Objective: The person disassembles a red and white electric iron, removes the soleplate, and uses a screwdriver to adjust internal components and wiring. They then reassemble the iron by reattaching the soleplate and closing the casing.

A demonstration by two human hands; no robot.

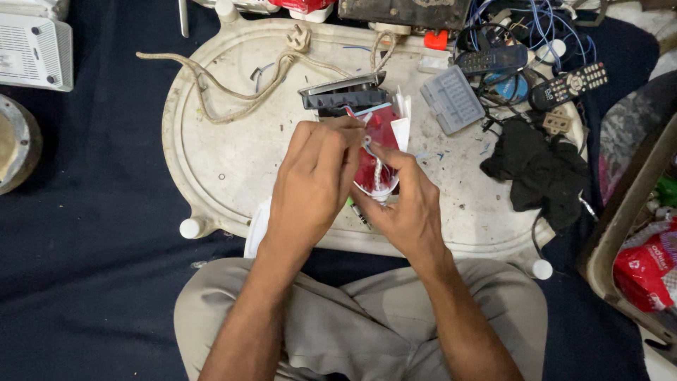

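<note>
At frame centre we pinch the red board (pixel 375 152) with its white wires between left hand (pixel 314 183) and right hand (pixel 405 204) fingertips; steady grip over the tray (pixel 226 162) advised.

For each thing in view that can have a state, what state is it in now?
Red device: opened up, held in both hands.
Left hand: closed on the red device's upper part.
Right hand: gripping its lower part with the white wire.
Grey case: lying open, empty.
Frayed cord: loose, unplugged on the white tray.
Black cloth: crumpled.
</note>
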